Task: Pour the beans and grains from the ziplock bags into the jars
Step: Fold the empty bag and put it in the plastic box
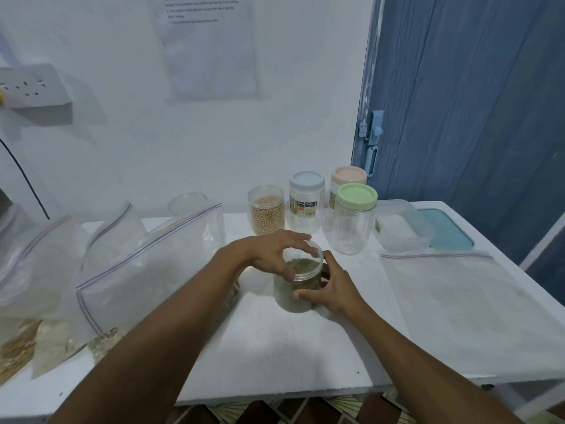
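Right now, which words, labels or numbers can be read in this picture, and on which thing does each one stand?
Nothing can be read for certain.
Paper sheet on the wall: printed lines, too blurred.
Blue-lidded jar: label with barcode, too small.
Pink-lidded jar: label, partly hidden, unreadable.
Clear box: small sticker, unreadable.
Held jar: no label visible.

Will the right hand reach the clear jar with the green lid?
Probably, once it lets go: the right hand holds the clear jar of green grains, and nothing blocks the clear green-lidded jar.
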A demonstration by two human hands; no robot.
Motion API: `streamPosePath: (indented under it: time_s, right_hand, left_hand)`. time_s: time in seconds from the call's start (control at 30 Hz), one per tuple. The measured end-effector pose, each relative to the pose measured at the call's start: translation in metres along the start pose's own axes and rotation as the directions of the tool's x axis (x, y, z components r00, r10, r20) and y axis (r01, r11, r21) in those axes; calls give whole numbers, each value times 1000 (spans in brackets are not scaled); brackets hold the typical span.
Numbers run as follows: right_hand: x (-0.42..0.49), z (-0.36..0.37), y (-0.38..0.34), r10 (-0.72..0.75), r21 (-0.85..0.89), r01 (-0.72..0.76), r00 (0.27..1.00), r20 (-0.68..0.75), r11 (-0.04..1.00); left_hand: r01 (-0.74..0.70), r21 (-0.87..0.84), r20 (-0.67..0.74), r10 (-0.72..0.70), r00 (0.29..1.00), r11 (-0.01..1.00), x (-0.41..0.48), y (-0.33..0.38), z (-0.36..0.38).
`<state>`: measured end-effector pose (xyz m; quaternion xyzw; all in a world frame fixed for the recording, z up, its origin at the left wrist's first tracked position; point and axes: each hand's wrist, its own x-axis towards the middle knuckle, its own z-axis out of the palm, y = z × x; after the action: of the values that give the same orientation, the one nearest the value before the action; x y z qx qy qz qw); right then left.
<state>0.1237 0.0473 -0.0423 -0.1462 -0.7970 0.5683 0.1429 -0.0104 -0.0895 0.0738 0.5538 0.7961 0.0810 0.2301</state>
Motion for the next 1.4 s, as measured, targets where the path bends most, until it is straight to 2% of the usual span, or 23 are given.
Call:
streamPosePath:
  time_s: [0.07,0.13,0.23,0.27,0.33,0.4,0.47,0.53,0.57,0.67,0.77,0.83,0.93,0.97,1.0,1.1,1.2,1.27,1.33,1.4]
  right_hand:
    - [2,1,-1,5,-8,-5,1000,11,1000]
    - [3,4,0,12,-27,-12,1000,3,1000]
    - [7,6,0,4,-59,-6,1000,-28,998]
    - [9,7,-1,-3,-74,0,999,-32,997]
    - [12,6,-2,-9,-90,6,999,-31,996]
    - [13,5,-3,-12,-88,10,1000,-18,996]
    - [13,6,-3,-17,-81,15,1000,-14,997]
    - [13,8,-3,-16,-71,14,1000,-22,997]
    - [13,8,-2,-15,-68,13,1000,-26,998]
    - [14,7,-3,-8,-70,7,1000,-22,998]
    - [14,8,-4,-22,-88,20,999,-27,996]
    - [13,11,-4,-23,-90,19,999,-47,996]
    - [12,14,-3,-31,-104,24,997,-72,994]
    - [13,14,-2,-32,-105,24,997,-72,994]
    - [14,13,-2,-35,-106,27,997,-70,994]
    - [16,9,-4,-40,-118,33,998,-57,992]
    - [16,9,-3,-43,-110,36,997,-57,993]
    - [14,9,-2,-45,-100,39,997,-62,994]
    - [13,10,0,-46,-98,39,997,-67,994]
    - [12,12,0,-42,-102,35,997,-69,994]
  left_hand:
    - [35,-31,-54,-37,998,999,2,-1,-2]
    - [128,-25,-204,-131,970,991,5,1,1]
    - [244,149,-286,-195,938,958,9,1,8]
    - [219,163,-261,-172,950,962,10,0,6]
    - [106,120,-124,-91,988,987,8,-5,-2]
    - [15,-15,-34,-16,999,1000,3,-9,-6]
    - [7,-99,-173,-24,985,995,0,-11,0]
    - [76,-21,-356,-78,931,997,0,-11,8]
    - [108,8,-389,-97,916,994,0,-11,11]
    - [124,0,-349,-116,930,992,0,-12,11]
    - [94,-79,-335,-115,935,992,0,-9,20]
    - [102,-93,-430,-133,893,990,6,0,39]
    - [166,-67,-622,-171,764,984,18,6,62]
    - [150,-79,-651,-165,741,986,19,3,63]
    - [106,-97,-653,-144,744,990,19,-1,62]
    - [-38,-137,-557,-45,830,990,12,-15,51]
    - [-107,-171,-526,1,850,979,11,-23,45]
    - [-86,-136,-514,4,858,987,12,-25,45]
    - [27,-86,-511,-67,857,996,14,-19,48]
    - [137,-90,-575,-164,802,986,17,-13,57]
